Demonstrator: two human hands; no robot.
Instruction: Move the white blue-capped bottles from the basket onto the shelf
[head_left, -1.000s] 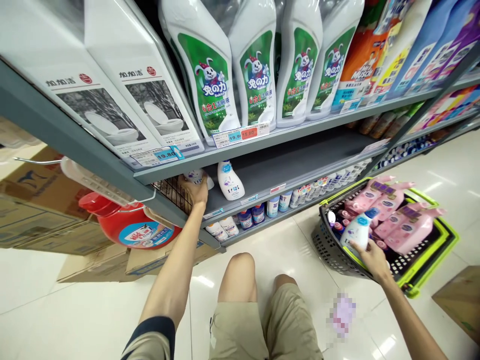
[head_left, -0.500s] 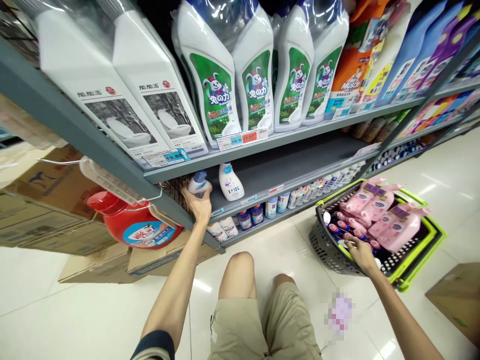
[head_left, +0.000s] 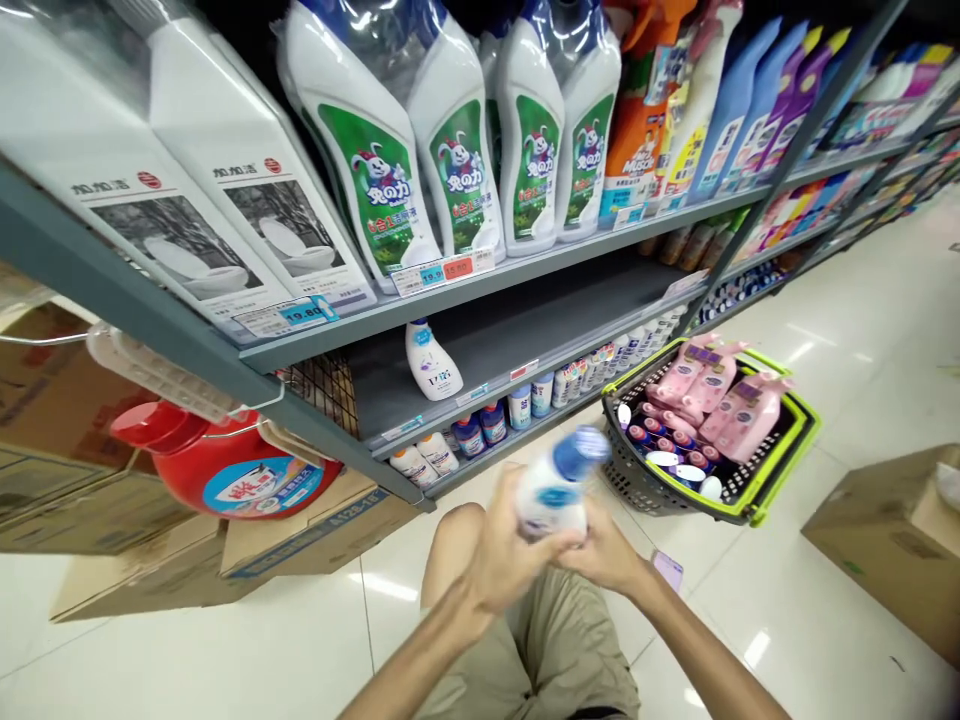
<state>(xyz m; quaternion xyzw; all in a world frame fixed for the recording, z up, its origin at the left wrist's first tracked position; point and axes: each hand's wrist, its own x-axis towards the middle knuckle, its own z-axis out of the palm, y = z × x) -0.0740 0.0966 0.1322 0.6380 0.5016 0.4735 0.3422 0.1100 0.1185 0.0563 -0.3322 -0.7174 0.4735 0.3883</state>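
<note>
Both my hands meet in front of my knees around a small white bottle with a blue cap (head_left: 556, 485), blurred by motion. My left hand (head_left: 504, 548) wraps its left side and my right hand (head_left: 609, 552) grips it from the right. On the grey middle shelf (head_left: 540, 325) stands one matching white bottle (head_left: 431, 362). A black basket with a green rim (head_left: 765, 490) sits on the floor to the right, holding pink refill pouches (head_left: 712, 390) and several small bottles.
The upper shelf carries white toilet-cleaner bottles with green labels (head_left: 457, 150) and white boxes (head_left: 247, 200). A red detergent jug (head_left: 225, 470) hangs at left over cardboard boxes (head_left: 300, 530). Another carton (head_left: 892, 540) sits at right on the glossy white floor.
My left hand pulled the bottle off the shelf and brought it down in front of me. My right hand left the basket and joined it on the bottle. The view shifted right.
</note>
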